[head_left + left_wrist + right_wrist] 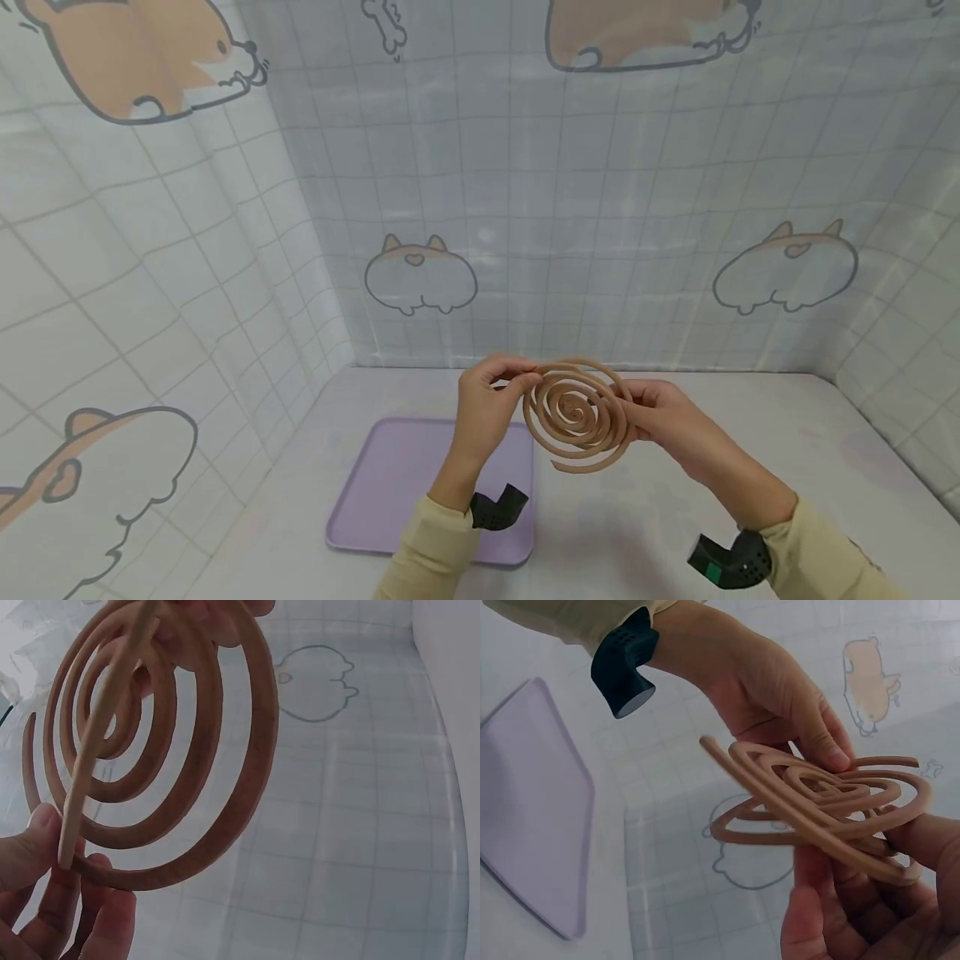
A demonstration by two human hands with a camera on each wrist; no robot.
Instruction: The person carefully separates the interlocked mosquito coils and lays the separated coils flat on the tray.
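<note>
- Your left fingers (516,387) and right fingers (643,417) pinch opposite edges of the brown coils (574,407), above the tabletop (750,442).
- Likely step: teasing them apart; next move calls for light, even tension.

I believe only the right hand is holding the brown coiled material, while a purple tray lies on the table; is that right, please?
Not quite: the head view shows the left hand holding the brown coiled material too, alongside the right hand; a purple tray lies on the table.

Printed sheeting (585,192) backs a table (795,450) bearing a purple tray (405,483).
</note>
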